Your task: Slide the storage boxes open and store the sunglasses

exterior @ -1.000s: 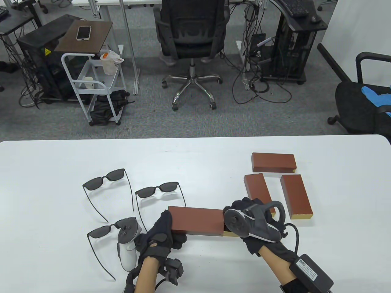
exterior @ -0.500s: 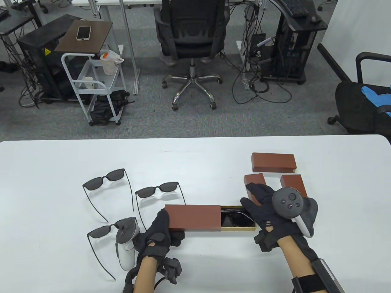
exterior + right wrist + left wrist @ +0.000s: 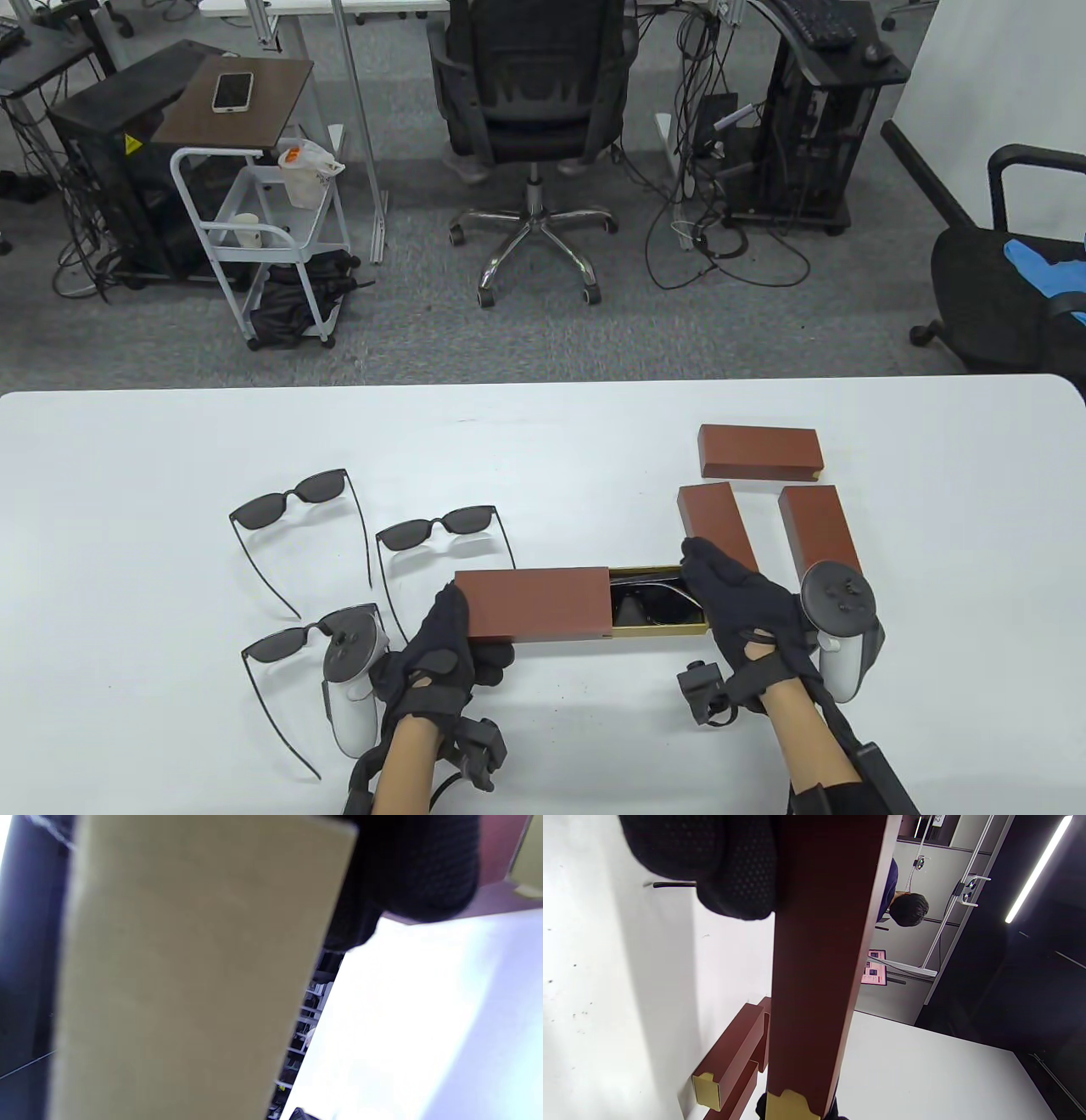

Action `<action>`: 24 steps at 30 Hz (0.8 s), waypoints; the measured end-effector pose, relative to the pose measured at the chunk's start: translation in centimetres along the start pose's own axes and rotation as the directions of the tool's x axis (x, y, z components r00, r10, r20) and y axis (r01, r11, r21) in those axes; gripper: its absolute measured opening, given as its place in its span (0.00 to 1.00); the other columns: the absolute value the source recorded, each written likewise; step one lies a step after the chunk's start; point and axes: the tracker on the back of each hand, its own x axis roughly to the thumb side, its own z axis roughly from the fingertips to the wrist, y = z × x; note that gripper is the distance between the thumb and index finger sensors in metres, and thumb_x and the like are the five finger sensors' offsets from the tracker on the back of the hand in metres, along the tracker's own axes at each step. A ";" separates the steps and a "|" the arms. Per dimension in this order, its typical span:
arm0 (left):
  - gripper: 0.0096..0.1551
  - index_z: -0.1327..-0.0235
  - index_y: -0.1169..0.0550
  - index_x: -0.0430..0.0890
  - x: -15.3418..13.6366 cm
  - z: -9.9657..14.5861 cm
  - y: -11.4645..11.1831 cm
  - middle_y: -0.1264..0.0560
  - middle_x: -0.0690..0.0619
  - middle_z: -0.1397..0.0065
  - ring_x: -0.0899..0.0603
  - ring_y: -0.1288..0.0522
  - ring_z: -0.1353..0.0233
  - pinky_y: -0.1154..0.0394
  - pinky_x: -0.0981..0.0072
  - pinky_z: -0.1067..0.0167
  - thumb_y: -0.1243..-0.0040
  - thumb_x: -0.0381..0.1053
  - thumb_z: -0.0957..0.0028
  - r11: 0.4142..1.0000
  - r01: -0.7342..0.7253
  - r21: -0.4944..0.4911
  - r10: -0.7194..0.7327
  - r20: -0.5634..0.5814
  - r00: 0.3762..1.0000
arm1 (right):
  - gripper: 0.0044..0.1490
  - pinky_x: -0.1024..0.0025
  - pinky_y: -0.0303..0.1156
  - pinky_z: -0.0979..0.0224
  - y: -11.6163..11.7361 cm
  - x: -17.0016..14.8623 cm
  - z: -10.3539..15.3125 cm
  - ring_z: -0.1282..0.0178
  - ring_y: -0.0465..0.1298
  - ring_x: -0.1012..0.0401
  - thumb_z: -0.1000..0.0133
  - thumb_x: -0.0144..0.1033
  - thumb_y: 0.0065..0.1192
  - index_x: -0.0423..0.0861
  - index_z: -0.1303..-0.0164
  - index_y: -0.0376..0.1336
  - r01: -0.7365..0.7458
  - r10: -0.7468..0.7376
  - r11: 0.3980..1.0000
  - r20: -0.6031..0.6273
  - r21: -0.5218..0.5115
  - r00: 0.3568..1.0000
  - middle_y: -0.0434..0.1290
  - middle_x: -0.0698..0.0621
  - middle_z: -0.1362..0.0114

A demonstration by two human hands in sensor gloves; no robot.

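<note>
In the lower middle of the table view, a long reddish-brown box sleeve [image 3: 533, 604] lies on the white table [image 3: 543, 441], and its gold-coloured inner tray [image 3: 670, 626] is pulled out a part of the way to the right. A folded pair of dark sunglasses [image 3: 649, 601] lies inside the open part of the tray. The left hand in a black glove [image 3: 441, 649] grips the left end of the sleeve, with its fingers curled around that end. The right hand in a black glove [image 3: 747, 615] is at the right end of the tray; its fingers lie over the end of the tray, and in the right wrist view a dark fingertip [image 3: 420, 870] presses on the gold wall, but I cannot tell how firmly they close on it. To the left of the box, three open pairs of dark sunglasses with thin black arms lie on the table: one pair at the far left [image 3: 293, 501], one pair in the middle [image 3: 437, 531], and one pair at the lower left [image 3: 280, 645]. In the right half of the frame, three more closed reddish-brown boxes lie near each other: one horizontal box [image 3: 759, 452] above, and under it two slanted ones [image 3: 717, 522] [image 3: 821, 531].
</note>
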 end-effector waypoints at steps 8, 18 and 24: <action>0.47 0.17 0.50 0.45 -0.3 -0.3 -0.1 0.27 0.45 0.35 0.43 0.22 0.45 0.25 0.49 0.47 0.66 0.68 0.46 1.000 0.028 -0.011 -0.028 -0.023 0.999 | 0.29 0.60 0.82 0.55 0.1 -1.4 0.3 0.53 0.83 0.50 0.58 0.51 0.69 0.52 0.48 0.71 0.013 -0.014 0.999 -0.013 -0.040 1.000 0.76 0.42 0.38; 0.47 0.17 0.49 0.46 -0.1 -0.2 0.0 0.27 0.46 0.35 0.43 0.22 0.45 0.25 0.50 0.47 0.67 0.69 0.46 1.000 0.028 -0.010 -0.028 -0.010 1.000 | 0.29 0.60 0.82 0.55 0.2 -0.8 1.2 0.54 0.84 0.50 0.59 0.49 0.71 0.55 0.47 0.70 0.009 -0.004 0.992 0.045 -0.127 0.999 0.78 0.47 0.39; 0.47 0.17 0.50 0.46 -0.1 -0.2 0.0 0.27 0.46 0.35 0.43 0.22 0.45 0.25 0.50 0.47 0.67 0.69 0.46 1.000 0.004 0.005 -0.004 -0.001 1.000 | 0.41 0.56 0.78 0.43 0.9 -0.7 1.1 0.42 0.77 0.46 0.57 0.59 0.62 0.51 0.36 0.60 0.042 -0.043 0.999 0.144 0.009 0.989 0.68 0.41 0.30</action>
